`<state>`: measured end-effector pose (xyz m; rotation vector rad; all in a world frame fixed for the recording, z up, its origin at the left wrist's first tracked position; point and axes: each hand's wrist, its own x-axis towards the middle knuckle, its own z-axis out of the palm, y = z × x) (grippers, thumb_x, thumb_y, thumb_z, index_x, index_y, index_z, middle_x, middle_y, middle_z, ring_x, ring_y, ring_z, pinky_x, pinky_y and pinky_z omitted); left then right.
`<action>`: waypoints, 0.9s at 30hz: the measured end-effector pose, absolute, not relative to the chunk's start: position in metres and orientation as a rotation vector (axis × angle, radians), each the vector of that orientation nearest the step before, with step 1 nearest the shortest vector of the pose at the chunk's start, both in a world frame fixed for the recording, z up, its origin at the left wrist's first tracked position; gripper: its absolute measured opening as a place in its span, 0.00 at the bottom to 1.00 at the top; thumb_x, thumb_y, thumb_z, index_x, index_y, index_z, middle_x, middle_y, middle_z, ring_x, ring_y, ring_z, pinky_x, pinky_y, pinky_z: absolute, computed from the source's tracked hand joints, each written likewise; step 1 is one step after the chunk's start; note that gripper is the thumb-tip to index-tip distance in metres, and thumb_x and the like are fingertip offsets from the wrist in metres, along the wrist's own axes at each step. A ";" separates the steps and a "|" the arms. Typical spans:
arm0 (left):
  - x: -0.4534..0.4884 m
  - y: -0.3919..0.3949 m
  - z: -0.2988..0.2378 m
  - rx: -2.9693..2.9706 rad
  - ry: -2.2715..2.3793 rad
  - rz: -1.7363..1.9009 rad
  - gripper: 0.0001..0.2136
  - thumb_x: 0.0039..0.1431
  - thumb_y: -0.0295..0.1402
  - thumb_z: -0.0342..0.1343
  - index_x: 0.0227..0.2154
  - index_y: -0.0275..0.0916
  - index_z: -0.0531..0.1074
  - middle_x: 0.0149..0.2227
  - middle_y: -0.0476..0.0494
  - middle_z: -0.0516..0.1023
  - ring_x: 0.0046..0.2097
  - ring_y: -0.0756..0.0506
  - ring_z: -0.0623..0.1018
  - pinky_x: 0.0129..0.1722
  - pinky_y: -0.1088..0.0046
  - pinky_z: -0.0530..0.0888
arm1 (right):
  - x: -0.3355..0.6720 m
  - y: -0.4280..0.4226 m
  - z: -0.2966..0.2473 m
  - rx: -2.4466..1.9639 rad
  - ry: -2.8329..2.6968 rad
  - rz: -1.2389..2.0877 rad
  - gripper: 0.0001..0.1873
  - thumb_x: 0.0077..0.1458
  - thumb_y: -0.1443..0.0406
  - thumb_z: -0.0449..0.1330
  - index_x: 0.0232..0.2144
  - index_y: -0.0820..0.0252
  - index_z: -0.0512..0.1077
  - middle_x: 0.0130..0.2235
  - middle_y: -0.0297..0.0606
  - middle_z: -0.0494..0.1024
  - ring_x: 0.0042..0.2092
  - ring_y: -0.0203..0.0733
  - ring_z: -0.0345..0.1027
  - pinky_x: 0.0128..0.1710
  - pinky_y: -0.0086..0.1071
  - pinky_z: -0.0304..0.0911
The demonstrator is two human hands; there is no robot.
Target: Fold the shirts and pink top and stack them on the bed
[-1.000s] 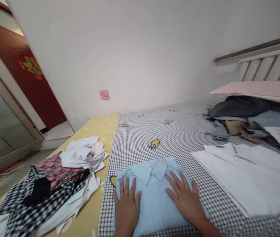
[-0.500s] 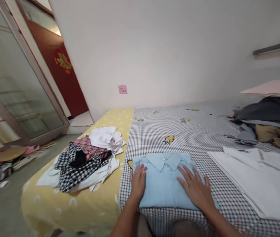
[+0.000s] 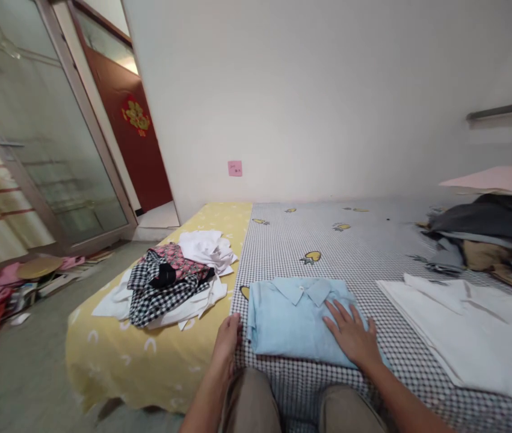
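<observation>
A folded light-blue button shirt (image 3: pixel 298 322) lies on the black-and-white checked bedsheet (image 3: pixel 328 240), collar pointing away from me. My right hand (image 3: pixel 350 334) rests flat on its right side, fingers spread. My left hand (image 3: pixel 227 346) is off the shirt, a little to its left, at the seam where the checked sheet meets the yellow sheet (image 3: pixel 115 355). It touches no garment and holds nothing. My knees, in khaki trousers (image 3: pixel 251 403), show at the bottom of the view.
A stack of white cloth (image 3: pixel 472 331) lies right of the shirt. Behind it are dark and tan clothes (image 3: pixel 490 219) under a pink board (image 3: pixel 503 180). A checked, floral and white clothes pile (image 3: pixel 165 279) sits on the yellow sheet. Left of the bed are a glass door and clutter on the floor.
My left hand has moved off the shirt, back and left to the sheet seam. My right hand stays on the shirt. The view has swung left and tilted up, showing more of the room.
</observation>
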<state>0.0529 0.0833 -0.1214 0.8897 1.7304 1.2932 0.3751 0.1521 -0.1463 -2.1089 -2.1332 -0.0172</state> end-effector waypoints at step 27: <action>0.130 0.145 -0.083 1.754 2.275 0.512 0.21 0.60 0.23 0.40 0.50 0.34 0.72 0.50 0.32 0.81 0.53 0.39 0.80 0.52 0.66 0.74 | 0.381 0.155 -0.089 -1.914 -1.627 0.503 0.15 0.57 0.75 0.49 0.43 0.57 0.69 0.40 0.38 0.81 0.44 0.43 0.75 0.42 0.32 0.62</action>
